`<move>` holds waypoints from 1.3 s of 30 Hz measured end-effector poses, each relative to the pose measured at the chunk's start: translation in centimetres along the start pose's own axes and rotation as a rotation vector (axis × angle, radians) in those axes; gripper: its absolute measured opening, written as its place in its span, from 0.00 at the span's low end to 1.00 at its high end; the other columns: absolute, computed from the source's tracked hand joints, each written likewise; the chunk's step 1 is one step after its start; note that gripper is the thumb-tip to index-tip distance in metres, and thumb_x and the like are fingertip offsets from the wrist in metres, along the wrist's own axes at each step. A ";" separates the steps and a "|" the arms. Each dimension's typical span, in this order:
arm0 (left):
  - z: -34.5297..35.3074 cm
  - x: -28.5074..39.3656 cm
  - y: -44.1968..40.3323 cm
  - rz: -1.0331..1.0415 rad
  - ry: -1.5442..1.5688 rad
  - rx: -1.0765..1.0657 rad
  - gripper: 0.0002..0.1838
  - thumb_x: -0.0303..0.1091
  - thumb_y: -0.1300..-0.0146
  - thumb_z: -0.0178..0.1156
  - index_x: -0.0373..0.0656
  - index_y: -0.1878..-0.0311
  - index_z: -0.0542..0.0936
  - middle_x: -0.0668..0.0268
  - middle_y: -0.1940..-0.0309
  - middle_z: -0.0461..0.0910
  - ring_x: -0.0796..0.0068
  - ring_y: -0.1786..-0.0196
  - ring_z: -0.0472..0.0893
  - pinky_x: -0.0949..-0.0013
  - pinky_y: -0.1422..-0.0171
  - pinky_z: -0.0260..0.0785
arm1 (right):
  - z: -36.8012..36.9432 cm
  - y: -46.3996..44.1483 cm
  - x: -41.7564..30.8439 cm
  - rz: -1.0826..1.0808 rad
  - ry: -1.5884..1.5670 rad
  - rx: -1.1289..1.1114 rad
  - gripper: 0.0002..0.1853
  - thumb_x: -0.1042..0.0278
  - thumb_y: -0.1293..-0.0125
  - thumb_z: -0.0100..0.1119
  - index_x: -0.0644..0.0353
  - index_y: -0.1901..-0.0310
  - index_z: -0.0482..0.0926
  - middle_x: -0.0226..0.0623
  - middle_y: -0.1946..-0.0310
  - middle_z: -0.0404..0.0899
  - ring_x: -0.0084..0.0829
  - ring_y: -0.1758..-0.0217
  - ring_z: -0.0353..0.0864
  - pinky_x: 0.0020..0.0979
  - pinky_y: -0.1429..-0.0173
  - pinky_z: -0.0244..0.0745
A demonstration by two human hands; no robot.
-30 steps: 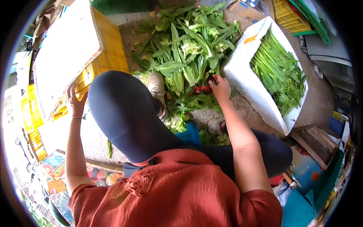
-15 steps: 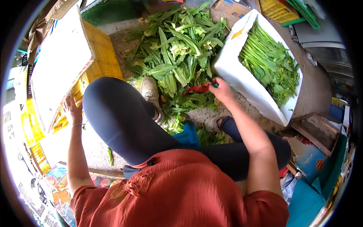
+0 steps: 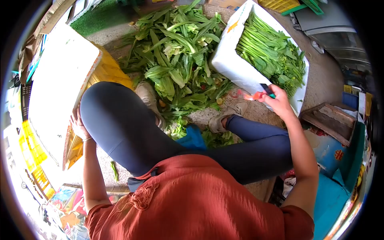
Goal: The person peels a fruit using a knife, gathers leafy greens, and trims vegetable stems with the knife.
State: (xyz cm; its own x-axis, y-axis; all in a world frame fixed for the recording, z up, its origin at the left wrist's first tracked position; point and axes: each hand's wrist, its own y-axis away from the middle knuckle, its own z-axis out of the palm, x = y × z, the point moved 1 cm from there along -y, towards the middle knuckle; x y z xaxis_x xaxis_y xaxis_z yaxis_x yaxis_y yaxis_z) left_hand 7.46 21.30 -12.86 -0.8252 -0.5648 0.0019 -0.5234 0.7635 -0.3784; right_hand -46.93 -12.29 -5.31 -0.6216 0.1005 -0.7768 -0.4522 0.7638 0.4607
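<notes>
My left hand (image 3: 80, 125) is at the near right edge of a large white foam box (image 3: 60, 88), beside my bent knee. Its fingers close on that edge and are partly hidden. A yellow plastic crate (image 3: 110, 68) shows beside and below the box. My right hand (image 3: 278, 102) is closed around a small black-and-green tool (image 3: 269, 91) and a red strip (image 3: 252, 96), blurred by motion. Both are over the near side of a white foam box (image 3: 230, 66) filled with bundled leafy green stems (image 3: 272, 52). I cannot make out the tool's exact kind.
A pile of loose green leaves (image 3: 176, 60) covers the floor ahead of my feet. A blue plastic piece (image 3: 193, 138) shows between my legs. At the right are a wooden tray (image 3: 330, 122) and a teal box (image 3: 326, 212). More yellow crates (image 3: 34, 144) stand at the far left.
My right hand has moved right with the tool and red strip, from the leaf pile to the filled foam box. The left-hand foam box has shifted, covering more of the yellow crate.
</notes>
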 end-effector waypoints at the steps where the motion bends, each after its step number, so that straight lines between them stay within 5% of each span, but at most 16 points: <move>1: 0.4 0.1 -0.1 0.005 0.009 -0.002 0.21 0.33 0.45 0.53 0.52 0.45 0.71 0.65 0.49 0.70 0.60 0.49 0.70 0.58 0.45 0.65 | -1.2 0.7 0.5 0.005 -0.007 0.036 0.08 0.79 0.43 0.53 0.68 0.61 0.70 0.38 0.67 0.77 0.26 0.66 0.80 0.25 0.60 0.74; 8: 2.1 -1.9 -2.5 -0.047 -0.151 -0.066 0.21 0.34 0.43 0.52 0.50 0.44 0.69 0.65 0.47 0.68 0.61 0.45 0.68 0.59 0.41 0.64 | -3.1 0.4 4.2 0.260 0.177 -0.008 0.07 0.73 0.45 0.56 0.67 0.65 0.72 0.39 0.70 0.77 0.24 0.71 0.80 0.23 0.64 0.71; 10: 2.7 -4.5 -3.4 -0.089 0.190 -0.357 0.22 0.35 0.43 0.53 0.48 0.43 0.69 0.61 0.47 0.69 0.61 0.46 0.70 0.61 0.41 0.64 | -2.7 -0.2 5.9 0.179 0.474 -0.034 0.09 0.71 0.47 0.58 0.64 0.64 0.76 0.41 0.69 0.79 0.30 0.68 0.80 0.29 0.62 0.71; 11: 1.2 -3.7 -4.2 -0.175 0.709 -0.445 0.22 0.32 0.43 0.54 0.43 0.44 0.70 0.56 0.53 0.75 0.60 0.52 0.75 0.63 0.47 0.68 | -1.7 -0.4 5.3 0.093 0.655 -0.030 0.09 0.70 0.47 0.58 0.62 0.64 0.77 0.41 0.68 0.79 0.33 0.66 0.79 0.32 0.62 0.71; 13: -6.8 3.3 -8.4 0.158 -0.214 -0.939 0.19 0.28 0.44 0.55 0.39 0.47 0.73 0.54 0.62 0.80 0.59 0.59 0.80 0.66 0.53 0.72 | 0.9 -1.4 4.3 0.090 0.684 -0.045 0.11 0.73 0.48 0.58 0.65 0.61 0.76 0.41 0.74 0.77 0.28 0.70 0.76 0.32 0.63 0.70; 14: -8.9 4.0 -8.8 -0.016 0.286 -0.727 0.15 0.27 0.44 0.55 0.36 0.52 0.76 0.56 0.67 0.82 0.62 0.63 0.82 0.67 0.57 0.73 | 2.2 -2.6 4.8 0.096 0.659 -0.066 0.11 0.73 0.47 0.58 0.64 0.61 0.76 0.40 0.74 0.77 0.27 0.70 0.76 0.31 0.64 0.70; 16: -11.8 7.0 -10.7 0.071 0.401 -0.425 0.14 0.30 0.42 0.57 0.38 0.53 0.78 0.58 0.59 0.81 0.70 0.56 0.80 0.69 0.53 0.70 | 5.9 -5.1 5.1 0.164 0.478 -0.157 0.14 0.70 0.47 0.60 0.63 0.57 0.75 0.36 0.75 0.77 0.25 0.72 0.77 0.28 0.68 0.72; 20: -13.1 18.3 -12.6 -0.419 1.428 -0.435 0.17 0.38 0.39 0.53 0.41 0.50 0.76 0.65 0.55 0.77 0.75 0.52 0.75 0.72 0.46 0.62 | 14.0 -9.2 7.3 0.335 0.148 -0.051 0.29 0.57 0.58 0.69 0.64 0.54 0.74 0.39 0.70 0.79 0.29 0.66 0.79 0.29 0.60 0.73; 24: 1.9 25.9 -8.4 -1.046 1.338 -0.925 0.24 0.43 0.42 0.56 0.42 0.44 0.72 0.58 0.45 0.70 0.65 0.48 0.70 0.64 0.46 0.63 | 21.1 -11.4 13.9 0.314 -0.103 0.279 0.48 0.53 0.63 0.74 0.70 0.42 0.62 0.54 0.52 0.73 0.42 0.51 0.75 0.34 0.46 0.67; 26: 15.0 27.7 0.0 -1.409 1.259 -0.897 0.35 0.50 0.48 0.61 0.43 0.40 0.66 0.56 0.46 0.70 0.66 0.50 0.71 0.63 0.45 0.64 | 23.2 -11.0 14.7 0.371 0.090 0.657 0.51 0.54 0.58 0.73 0.66 0.36 0.53 0.49 0.52 0.70 0.32 0.66 0.75 0.30 0.66 0.70; 27: 21.3 28.6 4.0 -1.594 1.213 -0.849 0.40 0.54 0.51 0.63 0.43 0.37 0.64 0.55 0.46 0.70 0.66 0.51 0.71 0.63 0.45 0.64 | 23.7 -11.1 14.9 0.459 -0.139 0.605 0.53 0.54 0.58 0.73 0.62 0.34 0.51 0.49 0.50 0.69 0.33 0.63 0.75 0.32 0.66 0.71; 30: 11.5 32.6 4.3 -1.945 0.973 -0.749 0.56 0.63 0.59 0.66 0.47 0.31 0.50 0.55 0.36 0.58 0.47 0.44 0.68 0.35 0.50 0.62 | 22.7 -10.7 12.0 0.619 -0.539 0.392 0.53 0.52 0.57 0.72 0.52 0.32 0.48 0.46 0.48 0.68 0.35 0.58 0.75 0.34 0.65 0.72; 32: 16.6 31.1 8.0 -2.178 1.034 -0.745 0.56 0.68 0.60 0.63 0.48 0.32 0.51 0.55 0.36 0.57 0.46 0.45 0.69 0.30 0.51 0.59 | 23.2 -10.9 11.2 0.708 -0.720 0.234 0.53 0.52 0.56 0.72 0.47 0.32 0.47 0.43 0.47 0.68 0.36 0.56 0.76 0.36 0.65 0.73; 35: 17.4 29.3 7.6 -2.180 1.330 -0.751 0.54 0.73 0.58 0.57 0.50 0.32 0.53 0.58 0.36 0.59 0.49 0.38 0.64 0.36 0.41 0.54 | 24.2 -13.2 10.7 0.533 -0.980 0.027 0.49 0.52 0.52 0.70 0.43 0.32 0.48 0.38 0.45 0.67 0.37 0.51 0.74 0.37 0.61 0.73; 37: 15.2 30.3 4.5 -2.222 1.272 -0.689 0.57 0.77 0.60 0.54 0.48 0.32 0.54 0.59 0.36 0.59 0.51 0.38 0.64 0.37 0.40 0.53 | 23.5 -12.9 6.1 0.673 -0.857 0.045 0.40 0.54 0.48 0.67 0.43 0.35 0.55 0.35 0.46 0.68 0.37 0.50 0.73 0.39 0.56 0.72; 39: 16.9 30.3 4.3 -2.222 1.160 -0.428 0.59 0.79 0.62 0.53 0.46 0.32 0.55 0.59 0.36 0.59 0.54 0.39 0.65 0.41 0.38 0.53 | 25.4 -14.6 8.5 0.536 -1.011 0.025 0.35 0.56 0.47 0.66 0.46 0.39 0.59 0.35 0.46 0.69 0.36 0.47 0.71 0.40 0.52 0.70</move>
State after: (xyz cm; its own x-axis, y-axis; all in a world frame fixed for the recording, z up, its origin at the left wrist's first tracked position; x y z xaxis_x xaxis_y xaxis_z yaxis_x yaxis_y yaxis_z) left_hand -16.24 2.19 -30.10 0.9725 -0.0494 0.2276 -0.2322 -0.2820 0.9309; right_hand -29.33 -6.38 -29.59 0.0739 0.8752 -0.4781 -0.2643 0.4795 0.8368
